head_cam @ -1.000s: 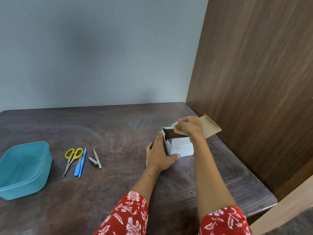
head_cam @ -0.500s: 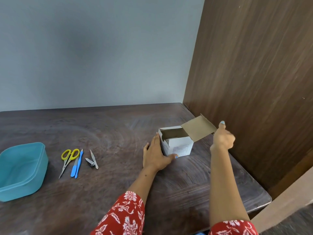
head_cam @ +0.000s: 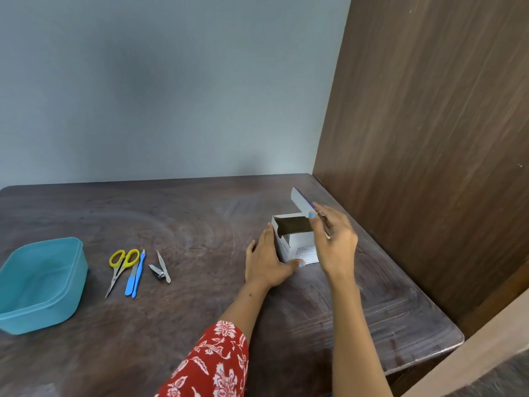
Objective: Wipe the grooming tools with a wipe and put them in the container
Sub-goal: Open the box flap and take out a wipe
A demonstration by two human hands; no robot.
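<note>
Head view. On the dark wooden counter [head_cam: 200, 310] we see a small white cardboard box [head_cam: 297, 247] with its top open and its lid flap [head_cam: 300, 202] raised nearly upright at the far right edge. The left hand [head_cam: 267, 260] lies flat beside the box, fingers straight along its left wall and the thumb tip touching the front lower corner. The right hand [head_cam: 335, 242] is raised at the right side of the box, fingers loosely extended; its thumb and first fingers meet the lid flap, pinching its lower part. We cannot tell whether a wipe is between the fingers, and the inside of the box is in shadow.

Well to the left lie the grooming tools in a row: yellow-handled scissors [head_cam: 120, 267], two blue-handled tools [head_cam: 136, 275] side by side, and a metal nail clipper [head_cam: 160, 269] with its lever swung out. Farther left, at the frame edge, stands the teal plastic container [head_cam: 43, 285], open at the top. A red floral sleeve [head_cam: 211, 365] covers the left upper arm.
</note>
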